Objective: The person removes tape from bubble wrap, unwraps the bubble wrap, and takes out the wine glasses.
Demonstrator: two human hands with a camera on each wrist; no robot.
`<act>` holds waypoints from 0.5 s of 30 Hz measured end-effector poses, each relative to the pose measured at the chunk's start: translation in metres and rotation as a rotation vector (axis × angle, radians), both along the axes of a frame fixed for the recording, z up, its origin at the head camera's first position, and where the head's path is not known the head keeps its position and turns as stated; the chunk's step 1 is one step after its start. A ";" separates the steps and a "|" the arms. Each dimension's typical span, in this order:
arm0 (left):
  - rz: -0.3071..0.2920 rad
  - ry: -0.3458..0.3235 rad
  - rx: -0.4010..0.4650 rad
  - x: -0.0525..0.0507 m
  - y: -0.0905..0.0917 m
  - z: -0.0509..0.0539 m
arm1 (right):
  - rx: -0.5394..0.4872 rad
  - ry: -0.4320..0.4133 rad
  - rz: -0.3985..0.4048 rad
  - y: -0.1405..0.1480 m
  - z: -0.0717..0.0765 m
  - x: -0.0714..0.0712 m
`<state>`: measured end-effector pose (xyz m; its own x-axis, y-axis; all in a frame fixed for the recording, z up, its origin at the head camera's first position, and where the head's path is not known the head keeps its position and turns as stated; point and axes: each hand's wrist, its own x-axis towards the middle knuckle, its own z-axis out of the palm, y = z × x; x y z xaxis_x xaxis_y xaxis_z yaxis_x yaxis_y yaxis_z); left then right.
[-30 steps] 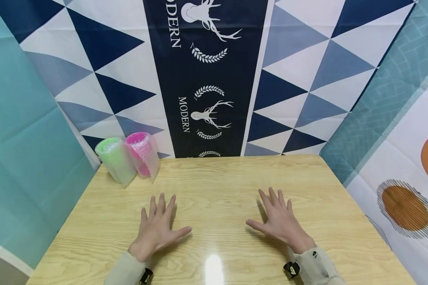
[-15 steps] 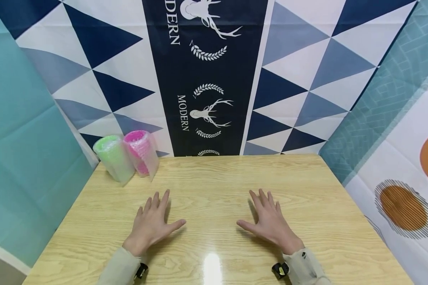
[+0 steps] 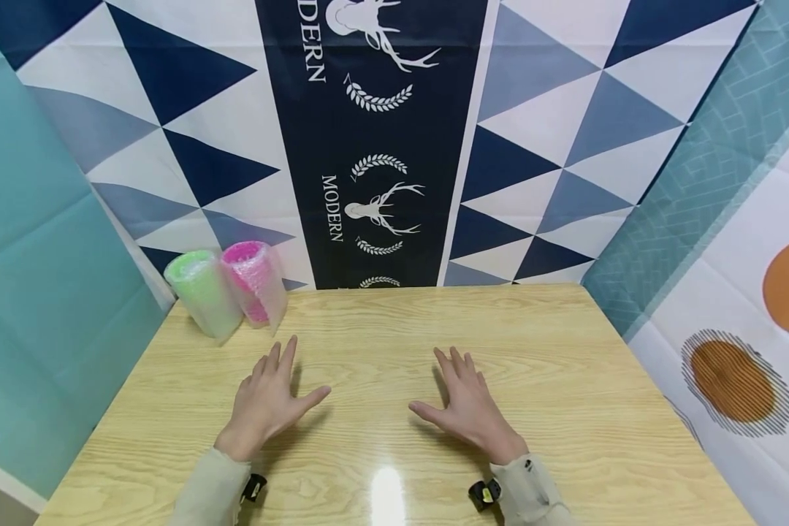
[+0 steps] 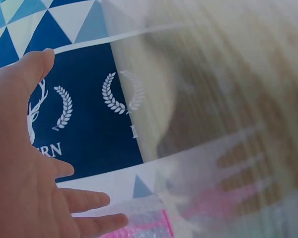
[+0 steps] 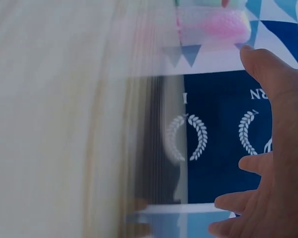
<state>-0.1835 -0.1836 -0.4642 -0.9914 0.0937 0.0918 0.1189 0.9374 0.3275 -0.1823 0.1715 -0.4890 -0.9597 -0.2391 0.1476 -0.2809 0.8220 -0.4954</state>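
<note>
Two rolls wrapped in clear bubble film stand side by side at the table's back left corner in the head view: a green roll (image 3: pixel 204 292) and a pink roll (image 3: pixel 256 281). My left hand (image 3: pixel 266 398) hovers above the wood table, fingers spread and thumb pointing inward, just in front of the rolls without touching them. To its right, my right hand (image 3: pixel 463 405) is likewise over the table, fingers spread, holding nothing. The pink roll (image 4: pixel 144 225) shows at the bottom of the left wrist view, beyond the fingertips, and the pink roll (image 5: pixel 213 25) tops the right wrist view.
The light wood table (image 3: pixel 368 329) has a glossy surface that reflects the lamp. Behind it hangs a patterned cloth (image 3: pixel 381 146) with deer and triangles. A teal cloth (image 3: pixel 52 277) closes the left side, and a white cloth with orange circles (image 3: pixel 730 380) hangs at the right.
Both hands have shifted left, the right one more, so they are closer together. The left hand has moved slightly forward toward the rolls. The rolls stand as before.
</note>
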 end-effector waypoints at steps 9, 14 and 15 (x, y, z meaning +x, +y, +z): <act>0.022 0.031 0.036 -0.014 -0.008 0.011 | -0.068 -0.048 0.055 -0.024 0.001 -0.006; 0.028 0.078 0.073 -0.023 -0.011 0.016 | -0.076 -0.068 0.108 -0.032 0.001 -0.009; 0.030 0.084 0.078 -0.024 -0.011 0.017 | -0.075 -0.073 0.114 -0.033 0.001 -0.009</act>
